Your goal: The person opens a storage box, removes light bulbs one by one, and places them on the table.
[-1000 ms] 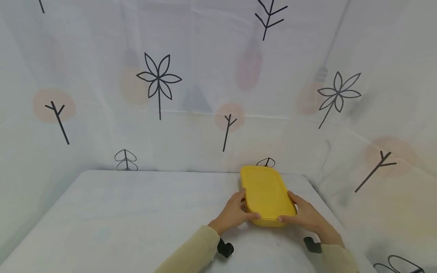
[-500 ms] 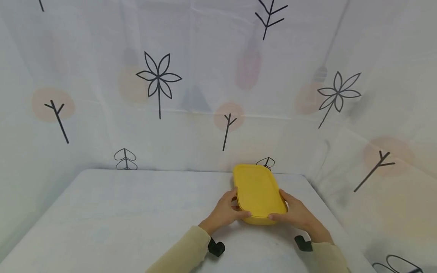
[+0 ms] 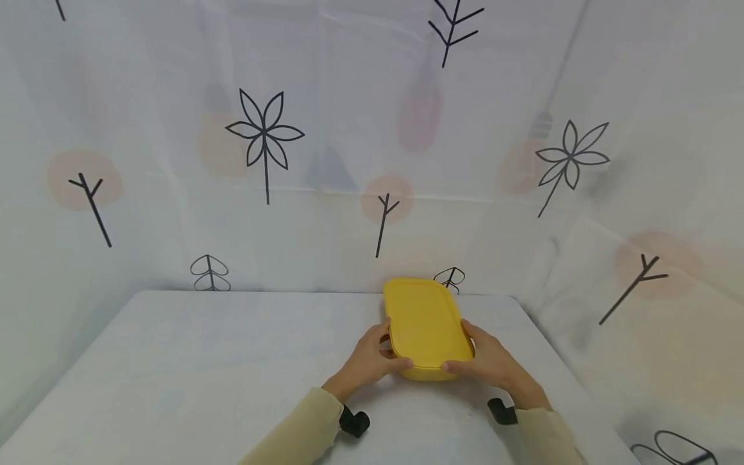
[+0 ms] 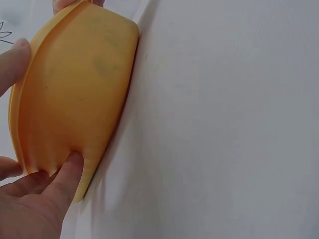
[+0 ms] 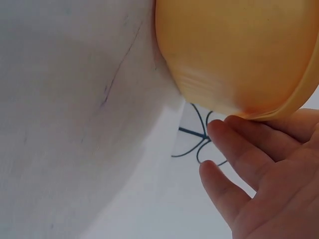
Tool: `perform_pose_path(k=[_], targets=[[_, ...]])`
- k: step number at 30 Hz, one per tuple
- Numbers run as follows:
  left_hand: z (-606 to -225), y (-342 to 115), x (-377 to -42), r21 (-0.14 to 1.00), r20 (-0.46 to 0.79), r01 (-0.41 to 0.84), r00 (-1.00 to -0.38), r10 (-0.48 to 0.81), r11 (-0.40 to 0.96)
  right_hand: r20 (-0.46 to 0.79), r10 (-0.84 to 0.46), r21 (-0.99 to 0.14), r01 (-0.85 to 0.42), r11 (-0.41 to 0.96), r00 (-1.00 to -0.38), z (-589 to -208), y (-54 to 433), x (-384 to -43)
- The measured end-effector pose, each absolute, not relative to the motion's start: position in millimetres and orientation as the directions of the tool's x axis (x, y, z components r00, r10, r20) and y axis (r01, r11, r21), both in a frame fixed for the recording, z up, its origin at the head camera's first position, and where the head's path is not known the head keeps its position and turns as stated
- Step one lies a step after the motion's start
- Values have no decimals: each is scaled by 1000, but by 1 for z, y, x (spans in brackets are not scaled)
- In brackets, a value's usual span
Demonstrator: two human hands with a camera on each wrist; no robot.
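A yellow plastic food container (image 3: 427,320) with a yellow lid lies on the right half of the table, lid up. My left hand (image 3: 369,355) grips its near left corner, thumb on the front edge and fingers along the side; in the left wrist view the fingertips (image 4: 75,162) press the container's wall. My right hand (image 3: 494,361) holds the near right corner, with its thumb on the front edge. Two fingers (image 5: 227,142) of that hand stand a little apart from the wall in the right wrist view. The container's underside is hidden.
A white cloth covers the table (image 3: 203,374). Behind it hangs a pale backdrop (image 3: 325,161) printed with plants, close to the container's far end. The table's right edge runs beside my right arm. Both wrists carry black mounts.
The container has slid left along the table, with both hands moving along with it. Their hold on it looks the same.
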State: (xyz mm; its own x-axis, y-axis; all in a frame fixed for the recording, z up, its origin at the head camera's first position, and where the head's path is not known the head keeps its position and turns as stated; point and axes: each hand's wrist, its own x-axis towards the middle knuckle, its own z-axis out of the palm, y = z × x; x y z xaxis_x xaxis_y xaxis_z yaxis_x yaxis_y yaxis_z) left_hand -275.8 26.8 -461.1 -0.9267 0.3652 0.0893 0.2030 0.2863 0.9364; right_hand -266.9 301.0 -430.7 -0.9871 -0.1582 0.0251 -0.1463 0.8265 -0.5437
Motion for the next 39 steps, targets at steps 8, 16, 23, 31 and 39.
perform_pose_path(k=[8,16,23,31,39], targets=[[-458,10,-271,934,102,211,-931,350,289,13,-158,-540,-140,830,-987,-432,284,-271],[-459,-5,-271,948,93,192,-930,357,254,18,-153,-568,-136,812,-988,-430,269,-270],[-459,-17,-271,952,92,188,-928,362,240,23,-185,-608,-161,778,-982,-431,258,-272],[-462,-33,-270,961,86,171,-932,352,218,41,-200,-603,-184,776,-979,-430,243,-274],[-461,-42,-269,959,83,169,-934,346,227,51,-191,-597,-183,781,-980,-432,233,-275]])
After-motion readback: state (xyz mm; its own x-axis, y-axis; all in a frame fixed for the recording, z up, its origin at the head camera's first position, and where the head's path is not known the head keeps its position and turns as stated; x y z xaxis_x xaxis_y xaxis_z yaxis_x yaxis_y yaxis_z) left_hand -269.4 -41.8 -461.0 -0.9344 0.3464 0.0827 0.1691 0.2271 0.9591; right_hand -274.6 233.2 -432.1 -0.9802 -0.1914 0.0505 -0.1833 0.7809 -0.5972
